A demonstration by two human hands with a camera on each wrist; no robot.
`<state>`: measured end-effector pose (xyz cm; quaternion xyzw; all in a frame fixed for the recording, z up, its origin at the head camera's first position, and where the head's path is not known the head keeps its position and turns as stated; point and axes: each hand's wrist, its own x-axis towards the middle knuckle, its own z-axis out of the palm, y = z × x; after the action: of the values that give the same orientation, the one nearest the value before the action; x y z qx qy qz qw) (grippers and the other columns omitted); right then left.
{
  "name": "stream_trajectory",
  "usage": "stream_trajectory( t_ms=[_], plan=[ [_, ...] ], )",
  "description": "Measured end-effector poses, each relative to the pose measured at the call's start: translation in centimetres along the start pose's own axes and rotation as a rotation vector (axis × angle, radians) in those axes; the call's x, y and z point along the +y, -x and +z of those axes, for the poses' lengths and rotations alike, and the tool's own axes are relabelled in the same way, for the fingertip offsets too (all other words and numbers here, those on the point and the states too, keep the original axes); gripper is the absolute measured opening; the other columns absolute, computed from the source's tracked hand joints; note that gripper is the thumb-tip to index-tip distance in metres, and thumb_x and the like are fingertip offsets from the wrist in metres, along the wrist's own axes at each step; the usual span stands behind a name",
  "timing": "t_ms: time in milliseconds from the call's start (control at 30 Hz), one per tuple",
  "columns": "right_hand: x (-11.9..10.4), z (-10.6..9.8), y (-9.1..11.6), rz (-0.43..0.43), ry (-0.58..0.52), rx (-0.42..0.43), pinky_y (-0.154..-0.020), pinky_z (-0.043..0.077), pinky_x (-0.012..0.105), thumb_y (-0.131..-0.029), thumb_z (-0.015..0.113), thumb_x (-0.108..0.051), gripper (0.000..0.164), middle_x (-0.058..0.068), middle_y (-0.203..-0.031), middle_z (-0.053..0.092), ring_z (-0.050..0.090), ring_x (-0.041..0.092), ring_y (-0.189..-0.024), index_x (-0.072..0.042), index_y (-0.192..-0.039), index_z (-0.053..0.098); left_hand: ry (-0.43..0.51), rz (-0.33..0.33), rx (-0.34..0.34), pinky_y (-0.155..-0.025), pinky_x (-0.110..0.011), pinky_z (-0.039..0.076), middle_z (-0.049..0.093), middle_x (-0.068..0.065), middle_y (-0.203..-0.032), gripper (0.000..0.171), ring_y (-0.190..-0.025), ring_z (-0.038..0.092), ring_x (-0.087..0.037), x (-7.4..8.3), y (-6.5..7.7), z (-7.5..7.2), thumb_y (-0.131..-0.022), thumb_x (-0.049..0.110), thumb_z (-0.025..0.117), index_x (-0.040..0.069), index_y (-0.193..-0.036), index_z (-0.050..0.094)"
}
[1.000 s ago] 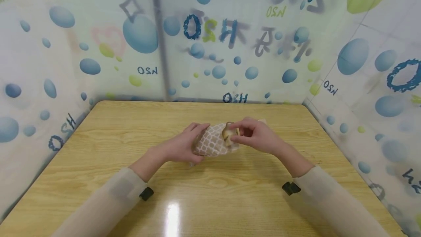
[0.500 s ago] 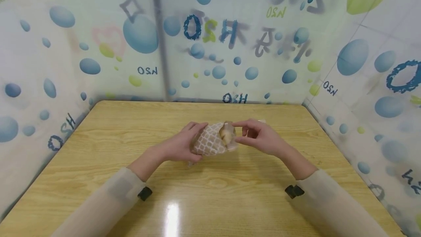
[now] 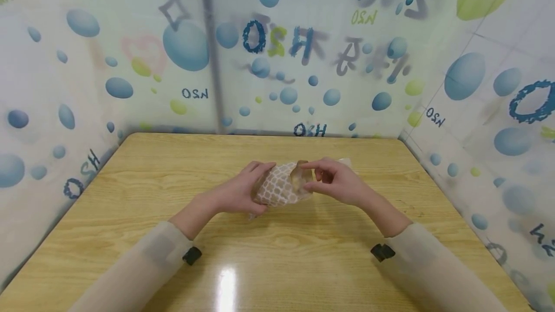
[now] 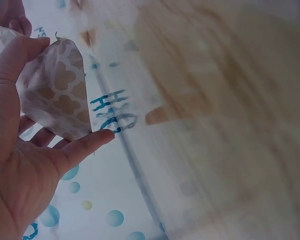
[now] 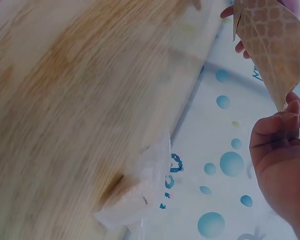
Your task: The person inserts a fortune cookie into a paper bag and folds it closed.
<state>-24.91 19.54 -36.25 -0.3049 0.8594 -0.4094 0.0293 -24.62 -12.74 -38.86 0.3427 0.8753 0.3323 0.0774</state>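
A brown paper bag [image 3: 277,184] with a white lattice pattern is held above the middle of the table, its mouth facing right. My left hand [image 3: 240,189] grips the closed end, fingers along the far side and thumb along the near side. In the left wrist view the bag's patterned end [image 4: 62,95] sits between thumb and fingers. My right hand [image 3: 340,182] is at the mouth, thumb and index finger on its rim; the right wrist view shows the fingertips at the bag's edge [image 5: 277,50]. Something pale tan shows inside the mouth, mostly hidden.
Behind the right hand a whitish, translucent wrapper or packet [image 5: 132,200] lies on the wooden table [image 3: 277,264]. Curtain-like walls [image 3: 277,81] with blue and green dots enclose the table at the back and both sides.
My right hand drew back slightly from the bag's mouth, then returned to its rim. The tan contents show less now than before. The left hand keeps its grip with little movement.
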Motion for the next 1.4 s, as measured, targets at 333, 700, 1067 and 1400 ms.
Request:
stream_trajectory(
  t_ms=[333,700,1067,1400],
  plan=[
    [-0.4,0.6,-0.2,0.018,0.019,0.001,-0.069,0.043,0.027,-0.097,0.085,-0.021,0.048,0.002,-0.093,0.058,0.049,0.02,-0.081,-0.014,-0.143,0.073,-0.006,-0.026,-0.018,-0.124,-0.056,0.047,0.038,-0.017,-0.162,0.115,-0.146,0.047,-0.034,0.0,-0.2,0.2,-0.084,0.02,0.093,0.015,-0.174,0.022],
    [0.5,-0.1,0.2,0.016,-0.008,0.025,-0.063,0.043,0.026,-0.103,0.078,-0.02,0.04,0.004,-0.092,0.059,0.048,0.017,-0.073,-0.014,-0.142,0.074,-0.021,-0.014,-0.007,-0.123,-0.059,0.047,0.039,-0.02,-0.162,0.116,-0.146,0.047,-0.036,0.0,-0.1,0.1,-0.083,0.021,0.094,0.01,-0.173,0.023],
    [5.5,-5.1,2.5,0.179,-0.005,0.114,-0.064,0.049,0.028,-0.11,0.069,-0.025,0.034,0.015,-0.114,0.071,0.059,0.028,-0.077,-0.01,-0.139,0.075,-0.037,-0.01,0.014,-0.123,-0.061,0.046,0.039,-0.021,-0.161,0.116,-0.147,0.047,-0.038,-0.5,0.3,-0.3,-0.081,0.022,0.095,0.01,-0.173,0.024],
    [8.2,-6.8,3.5,0.28,0.131,-0.077,-0.088,0.056,0.035,-0.107,0.071,-0.018,0.027,0.013,-0.135,0.075,0.064,0.021,-0.107,-0.015,-0.132,0.081,-0.029,-0.01,0.01,-0.123,-0.062,0.046,0.039,-0.021,-0.161,0.116,-0.146,0.047,-0.038,-0.5,0.3,-0.2,-0.082,0.023,0.095,0.008,-0.173,0.024]
  ],
)
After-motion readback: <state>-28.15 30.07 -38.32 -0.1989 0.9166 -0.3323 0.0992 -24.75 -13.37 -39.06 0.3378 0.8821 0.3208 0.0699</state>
